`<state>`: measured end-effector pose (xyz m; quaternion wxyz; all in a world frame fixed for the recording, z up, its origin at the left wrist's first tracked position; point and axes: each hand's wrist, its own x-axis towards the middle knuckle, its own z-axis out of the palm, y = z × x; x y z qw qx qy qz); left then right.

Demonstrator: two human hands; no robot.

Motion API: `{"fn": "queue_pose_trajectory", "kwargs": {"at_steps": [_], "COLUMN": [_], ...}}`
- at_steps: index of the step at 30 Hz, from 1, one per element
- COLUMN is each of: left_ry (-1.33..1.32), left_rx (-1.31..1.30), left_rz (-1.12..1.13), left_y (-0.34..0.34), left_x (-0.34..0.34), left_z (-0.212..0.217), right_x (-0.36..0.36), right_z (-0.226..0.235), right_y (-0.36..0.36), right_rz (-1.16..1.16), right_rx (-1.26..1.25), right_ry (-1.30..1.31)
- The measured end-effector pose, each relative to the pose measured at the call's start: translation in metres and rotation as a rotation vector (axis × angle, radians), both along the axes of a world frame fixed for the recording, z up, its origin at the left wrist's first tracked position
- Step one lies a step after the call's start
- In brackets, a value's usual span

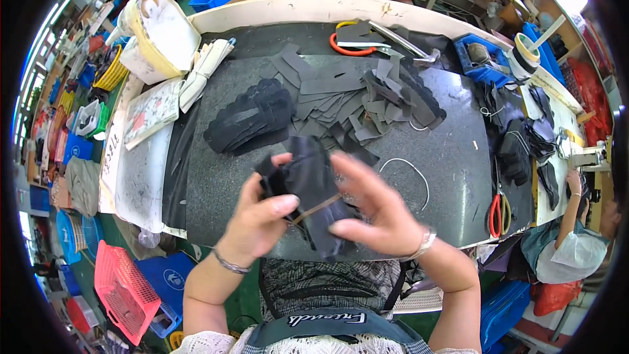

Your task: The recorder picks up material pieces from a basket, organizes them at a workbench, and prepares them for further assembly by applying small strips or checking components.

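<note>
Over the near part of the table, my left hand (261, 213) grips a bundle of black cut pieces (314, 187), thumb on its near side and fingers round its left edge. A thin brown band (321, 208) crosses the bundle. My right hand (377, 206) is at the bundle's right side, fingers spread and slightly blurred, the thumb close to its lower end; whether it touches cannot be made out. Beyond the hands lie a stack of black cut pieces (252, 115) on the left and a loose heap of dark grey pieces (341, 95) in the middle.
A white cord (419, 180) lies right of my hands on the dark tabletop (452, 157). Orange-handled scissors (354, 49) and a hammer (413, 46) lie at the back. Red-handled scissors (495, 216) rest at the right edge. A blue basket (481, 59) stands back right; another person (570, 242) sits at right.
</note>
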<state>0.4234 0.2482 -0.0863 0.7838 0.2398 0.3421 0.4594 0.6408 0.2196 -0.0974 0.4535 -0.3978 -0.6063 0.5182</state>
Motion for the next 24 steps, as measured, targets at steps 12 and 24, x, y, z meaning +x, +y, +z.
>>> {"fn": "queue_pose_trajectory", "kwargs": {"at_steps": [12, 24], "left_ry": [0.504, 0.466], "left_rx": [0.448, 0.399], "left_rz": [-0.712, -0.714], "left_y": [-0.008, -0.027], "left_x": [-0.043, -0.061], "left_z": [-0.008, -0.005], "right_x": [-0.022, -0.005], "right_z": [-0.013, 0.01], "right_y": [-0.048, -0.041], "right_rz": [0.0, 0.187], "right_rx": [0.315, 0.325], "right_ry": [-0.247, -0.508]}}
